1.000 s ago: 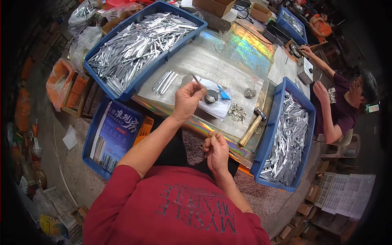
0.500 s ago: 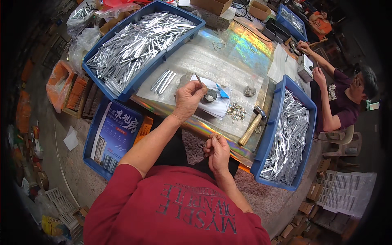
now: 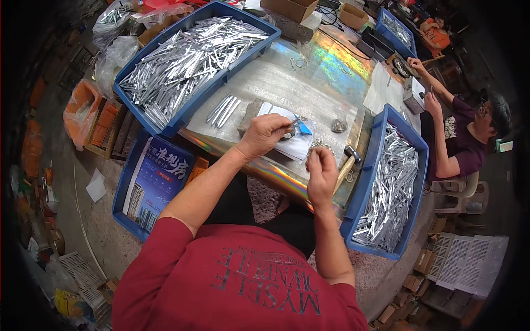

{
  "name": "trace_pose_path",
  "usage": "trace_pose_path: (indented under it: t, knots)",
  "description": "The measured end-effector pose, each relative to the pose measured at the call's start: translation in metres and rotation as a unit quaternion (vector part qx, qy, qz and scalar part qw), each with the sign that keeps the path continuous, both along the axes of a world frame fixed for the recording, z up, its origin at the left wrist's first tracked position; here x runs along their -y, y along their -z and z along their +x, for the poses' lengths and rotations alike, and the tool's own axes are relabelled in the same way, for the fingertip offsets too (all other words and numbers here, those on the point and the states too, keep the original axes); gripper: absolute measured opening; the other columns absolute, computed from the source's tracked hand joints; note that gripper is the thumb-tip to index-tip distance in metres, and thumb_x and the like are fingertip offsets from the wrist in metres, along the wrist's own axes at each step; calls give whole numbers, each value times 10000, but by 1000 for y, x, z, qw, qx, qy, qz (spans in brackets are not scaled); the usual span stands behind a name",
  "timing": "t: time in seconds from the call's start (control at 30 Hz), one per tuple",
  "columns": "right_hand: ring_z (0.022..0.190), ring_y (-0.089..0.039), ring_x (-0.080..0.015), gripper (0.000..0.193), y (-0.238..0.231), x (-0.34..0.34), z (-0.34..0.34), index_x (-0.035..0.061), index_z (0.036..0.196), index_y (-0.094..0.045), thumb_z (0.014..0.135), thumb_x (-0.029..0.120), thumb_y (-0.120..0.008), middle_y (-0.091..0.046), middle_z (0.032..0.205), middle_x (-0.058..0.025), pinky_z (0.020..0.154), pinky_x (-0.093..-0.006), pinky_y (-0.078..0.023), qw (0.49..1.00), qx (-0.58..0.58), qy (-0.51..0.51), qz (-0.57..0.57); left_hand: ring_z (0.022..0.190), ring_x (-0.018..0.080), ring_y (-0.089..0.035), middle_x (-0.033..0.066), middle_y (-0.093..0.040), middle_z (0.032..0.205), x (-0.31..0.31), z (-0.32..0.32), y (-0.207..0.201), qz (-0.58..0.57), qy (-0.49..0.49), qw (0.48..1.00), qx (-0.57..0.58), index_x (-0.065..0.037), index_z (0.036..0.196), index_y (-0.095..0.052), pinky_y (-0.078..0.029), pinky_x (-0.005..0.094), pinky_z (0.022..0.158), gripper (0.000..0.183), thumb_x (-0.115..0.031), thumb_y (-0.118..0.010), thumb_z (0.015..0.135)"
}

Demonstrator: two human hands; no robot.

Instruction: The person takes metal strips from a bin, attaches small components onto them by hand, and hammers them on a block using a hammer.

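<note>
Left hand (image 3: 264,134) pinches a metal strip (image 3: 293,122) — right hand (image 3: 322,172) (closed, perhaps empty) nearby.

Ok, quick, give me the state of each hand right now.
Left hand: closed around a thin silver metal piece, over the white paper.
Right hand: fingers pinched shut; what they hold is too small to tell.
</note>
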State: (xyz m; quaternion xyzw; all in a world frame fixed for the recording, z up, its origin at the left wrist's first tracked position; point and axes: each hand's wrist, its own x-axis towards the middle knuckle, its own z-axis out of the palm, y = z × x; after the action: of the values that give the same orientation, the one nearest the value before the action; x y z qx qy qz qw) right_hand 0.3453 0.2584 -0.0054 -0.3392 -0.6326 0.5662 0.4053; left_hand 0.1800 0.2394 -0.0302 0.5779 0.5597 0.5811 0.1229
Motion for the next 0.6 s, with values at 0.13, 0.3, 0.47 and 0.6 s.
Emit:
trace_pose_path:
  t: [0.13, 0.3, 0.47, 0.6]
  knots:
    - [550, -478, -142, 153, -38, -33, -27, 0, 918, -509, 798, 94, -498, -469, 592, -60, 529, -257, -399, 968, 138, -34, 207, 601, 250, -529, 100, -540, 667, -1, 1, -5, -2, 7, 1000, -8, -32, 769, -561, -413, 300, 544, 105, -75, -611, 687]
    - [553, -508, -190, 64, -39, -49, -56, 11, 762, -538, 764, 75, -542, -551, 692, -101, 504, -266, -405, 912, 149, -93, 371, 593, 243, -531, 103, -541, 660, 0, 0, -2, -40, -5, 999, -11, -32, 769, -565, -417, 297, 549, 105, -90, -609, 692]
    - [610, -543, -271, 149, -13, -26, -51, 8, 833, -553, 687, -12, -531, -551, 719, -128, 524, -328, -438, 856, 158, -83, 486, 595, 239, -545, 110, -551, 661, 1, 0, 4, -15, -36, 996, 85, -21, 757, -566, -425, 285, 549, 104, -91, -605, 693]
    - [623, -521, -272, 333, 18, -5, -37, -37, 1028, -491, 697, -19, -518, -531, 782, -154, 574, -343, -437, 878, 92, -38, 469, 602, 178, -568, 93, -571, 659, -1, 2, 5, -4, -34, 999, 31, -4, 742, -564, -436, 261, 542, 56, -29, -587, 696]
